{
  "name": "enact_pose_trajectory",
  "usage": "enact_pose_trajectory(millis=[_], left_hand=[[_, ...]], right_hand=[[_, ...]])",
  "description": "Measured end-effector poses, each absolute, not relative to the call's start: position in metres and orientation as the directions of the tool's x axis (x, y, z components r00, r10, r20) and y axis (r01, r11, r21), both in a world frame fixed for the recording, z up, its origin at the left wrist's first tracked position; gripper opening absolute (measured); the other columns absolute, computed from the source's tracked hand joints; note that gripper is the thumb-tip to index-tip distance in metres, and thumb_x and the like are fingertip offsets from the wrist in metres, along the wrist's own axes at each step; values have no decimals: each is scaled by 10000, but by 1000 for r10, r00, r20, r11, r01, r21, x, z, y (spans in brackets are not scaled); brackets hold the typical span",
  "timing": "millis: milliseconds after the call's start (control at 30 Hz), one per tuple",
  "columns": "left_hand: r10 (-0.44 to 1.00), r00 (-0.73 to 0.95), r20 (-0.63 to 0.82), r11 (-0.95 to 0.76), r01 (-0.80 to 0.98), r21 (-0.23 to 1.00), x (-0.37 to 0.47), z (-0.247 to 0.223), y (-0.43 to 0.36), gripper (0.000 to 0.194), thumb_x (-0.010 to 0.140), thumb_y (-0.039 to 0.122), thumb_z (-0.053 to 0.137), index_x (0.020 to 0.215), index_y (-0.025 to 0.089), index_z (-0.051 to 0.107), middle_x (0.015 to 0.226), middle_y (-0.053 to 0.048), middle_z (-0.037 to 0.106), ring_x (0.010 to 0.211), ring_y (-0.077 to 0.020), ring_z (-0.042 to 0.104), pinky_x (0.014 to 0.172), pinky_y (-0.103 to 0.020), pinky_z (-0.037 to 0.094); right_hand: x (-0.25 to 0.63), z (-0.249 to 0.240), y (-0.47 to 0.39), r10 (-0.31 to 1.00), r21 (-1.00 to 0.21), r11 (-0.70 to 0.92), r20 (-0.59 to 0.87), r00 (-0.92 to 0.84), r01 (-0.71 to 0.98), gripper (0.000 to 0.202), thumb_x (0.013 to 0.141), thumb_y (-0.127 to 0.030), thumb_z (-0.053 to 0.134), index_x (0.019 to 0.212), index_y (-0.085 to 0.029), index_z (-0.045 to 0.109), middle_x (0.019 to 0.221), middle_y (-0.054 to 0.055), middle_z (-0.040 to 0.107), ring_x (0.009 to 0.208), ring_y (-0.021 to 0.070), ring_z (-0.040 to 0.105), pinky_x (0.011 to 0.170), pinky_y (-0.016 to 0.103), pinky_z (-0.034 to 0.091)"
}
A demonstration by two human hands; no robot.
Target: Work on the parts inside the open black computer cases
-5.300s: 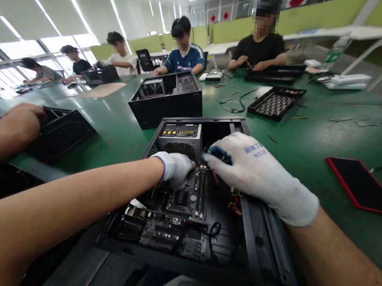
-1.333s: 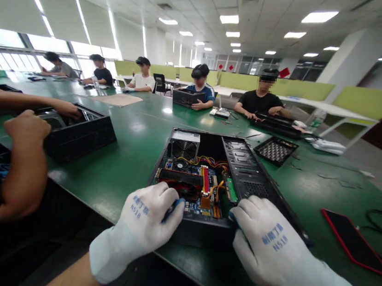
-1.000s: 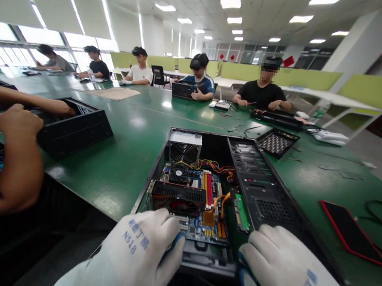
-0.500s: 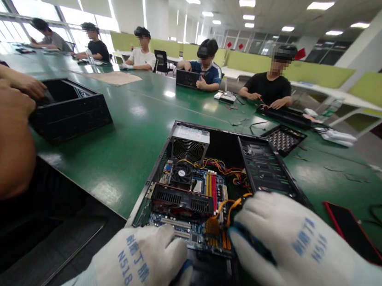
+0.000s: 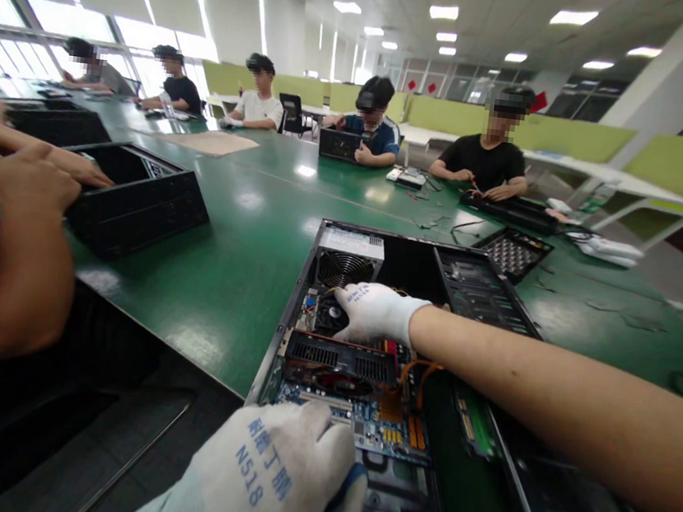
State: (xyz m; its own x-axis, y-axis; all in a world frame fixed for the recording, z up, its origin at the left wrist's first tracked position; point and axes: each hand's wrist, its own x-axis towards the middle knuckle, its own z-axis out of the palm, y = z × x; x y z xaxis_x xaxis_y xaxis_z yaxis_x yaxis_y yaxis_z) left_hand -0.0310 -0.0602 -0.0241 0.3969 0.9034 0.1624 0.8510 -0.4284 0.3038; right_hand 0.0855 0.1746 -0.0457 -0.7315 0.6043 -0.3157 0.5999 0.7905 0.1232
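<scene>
An open computer case [image 5: 283,328] lies in front of me, its insides facing up. My right hand [image 5: 375,314], in a white glove, reaches across it, thumb and fingers closed around the right part of the black CPU cooler fan [image 5: 329,313]. My left hand [image 5: 284,469], gloved too, is curled at the case's near left side; what its fingers hold is hidden. Between the hands sits a black graphics card [image 5: 328,362] on a blue motherboard [image 5: 359,416]. Behind the fan is the power supply [image 5: 350,259]. Orange cables [image 5: 423,374] loop under my right forearm.
On my left, a co-worker's arm [image 5: 31,251] reaches into another black case [image 5: 142,206]. Across the green table [image 5: 239,277], several people work on parts. A perforated black panel [image 5: 513,254] lies beyond my case, with cable bits scattered near it.
My right hand has moved from the orange cables, forward and left, to the CPU cooler fan. My left hand stays curled at the near side. The view has shifted slightly.
</scene>
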Motion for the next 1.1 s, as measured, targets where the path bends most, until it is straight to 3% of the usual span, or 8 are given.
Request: enact_pose_trajectory(millis=[100,367,500,600,767,933,1100], left_hand=[[905,395,157,-425,851,309,-32,-25,-62,370,1014,389,656,1321,185,625,1328,-111,642,1109,-246,669,929,-464,600],[912,375,166,-410,842,350,-32,-28,-63,347,1020,394,645,1305,197,636,1325,-108,645,1100,-236,669,927,-449,601],[915,358,188,-403,842,359,-28,-23,-60,170,1030,350,589,1020,211,686,992,-47,706,808,-172,685,724,-328,612],[914,353,199,-402,847,346,-25,-20,-56,209,1000,285,543,810,240,616,788,-17,660,666,-158,653,594,-271,565],[911,358,207,-408,857,316,-22,-17,-54,191,969,257,527,783,247,570,750,-11,641,644,-164,648,557,-257,537],[910,358,208,-409,861,303,-22,-17,-53,197,965,261,525,771,248,555,742,-8,634,634,-168,646,546,-266,532],[908,356,222,-414,849,328,-22,-23,-52,153,932,267,564,779,257,557,757,-5,648,615,-165,635,539,-270,529]], right_hand=[[83,-49,175,619,119,779,-298,-726,616,700,769,-632,721,1277,-154,680,1255,168,735,1117,323,720,888,362,553],[132,-20,175,704,209,710,-246,-666,673,607,732,-635,683,1074,-137,738,1068,182,768,974,348,742,797,405,551],[160,-13,190,755,387,644,-183,-629,660,564,749,-620,664,1031,-139,746,1045,203,762,1007,365,694,818,429,513],[168,-14,205,776,461,597,-123,-619,657,553,783,-595,650,1047,-119,744,1066,230,750,1087,393,634,873,459,469],[162,-20,226,802,441,570,-115,-586,693,588,855,-589,620,1144,-90,727,1158,249,737,1169,409,599,945,491,425],[154,-25,239,804,411,582,-162,-572,701,502,923,-568,574,1096,-139,769,1123,220,756,1145,382,632,948,489,423],[167,-13,231,773,357,620,-131,-620,698,601,968,-635,472,1185,-148,749,1170,204,753,1116,354,666,932,442,458]])
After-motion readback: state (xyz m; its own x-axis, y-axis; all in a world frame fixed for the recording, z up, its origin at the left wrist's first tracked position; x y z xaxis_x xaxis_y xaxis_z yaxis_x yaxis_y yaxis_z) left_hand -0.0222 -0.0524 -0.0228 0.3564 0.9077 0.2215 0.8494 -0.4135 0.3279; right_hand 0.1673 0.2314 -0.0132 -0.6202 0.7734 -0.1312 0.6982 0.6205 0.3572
